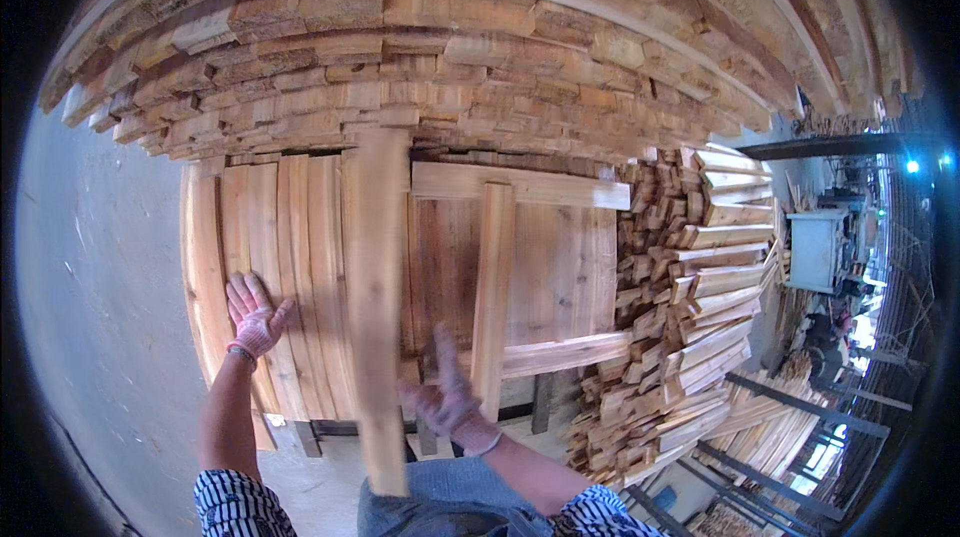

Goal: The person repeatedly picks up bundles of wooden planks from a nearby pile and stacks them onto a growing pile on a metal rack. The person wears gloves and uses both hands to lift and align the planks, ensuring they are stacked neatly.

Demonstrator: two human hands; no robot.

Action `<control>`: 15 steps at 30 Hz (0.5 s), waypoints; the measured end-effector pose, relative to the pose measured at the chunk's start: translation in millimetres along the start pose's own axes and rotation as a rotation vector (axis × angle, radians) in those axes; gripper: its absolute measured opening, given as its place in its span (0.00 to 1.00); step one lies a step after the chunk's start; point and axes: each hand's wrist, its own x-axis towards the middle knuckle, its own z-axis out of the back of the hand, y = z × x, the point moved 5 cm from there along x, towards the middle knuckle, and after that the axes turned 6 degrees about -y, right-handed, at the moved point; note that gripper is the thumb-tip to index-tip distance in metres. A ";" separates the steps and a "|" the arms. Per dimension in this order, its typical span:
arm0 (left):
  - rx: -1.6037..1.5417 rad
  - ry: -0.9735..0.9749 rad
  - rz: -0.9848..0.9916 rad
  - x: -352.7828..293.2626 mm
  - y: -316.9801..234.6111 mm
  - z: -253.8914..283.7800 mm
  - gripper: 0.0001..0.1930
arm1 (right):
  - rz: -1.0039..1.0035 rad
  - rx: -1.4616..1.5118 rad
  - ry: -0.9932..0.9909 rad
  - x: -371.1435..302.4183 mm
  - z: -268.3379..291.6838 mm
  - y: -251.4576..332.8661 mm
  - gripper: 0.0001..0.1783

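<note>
My left hand (255, 315), in what looks like a thin pale glove, lies with fingers spread on a row of planks (292, 287) laid side by side. A longer loose board (378, 337) runs over the right end of that row, smeared by motion, its near end sticking out over my lap. Just right of it, my blurred right hand (452, 405) has its fingers apart. Whether its fingertips touch the board I cannot tell. Farther right, a narrow board (492, 287) lies crosswise, with another board (520, 183) along the far side and one (565, 353) along the near side.
A tall stack of planks (430, 67) rises along the far side. At the right stands a heap of cut boards (700, 277), ends showing. Dark metal bars (780, 399) and a pale cabinet (816, 252) are beyond it. Grey floor (100, 317) lies at the left.
</note>
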 end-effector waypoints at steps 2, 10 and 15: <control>-0.017 0.029 0.016 -1.2 5.9 -0.7 0.52 | -0.214 -0.287 -0.152 4.6 19.9 -64.9 0.55; 0.090 -0.090 -0.024 7.8 -1.9 -14.0 0.46 | -0.664 -0.599 -0.128 45.2 45.4 -167.8 0.63; 0.044 -0.063 -0.004 2.8 23.0 -25.5 0.46 | -0.415 -0.683 -0.051 51.7 13.3 -95.9 0.63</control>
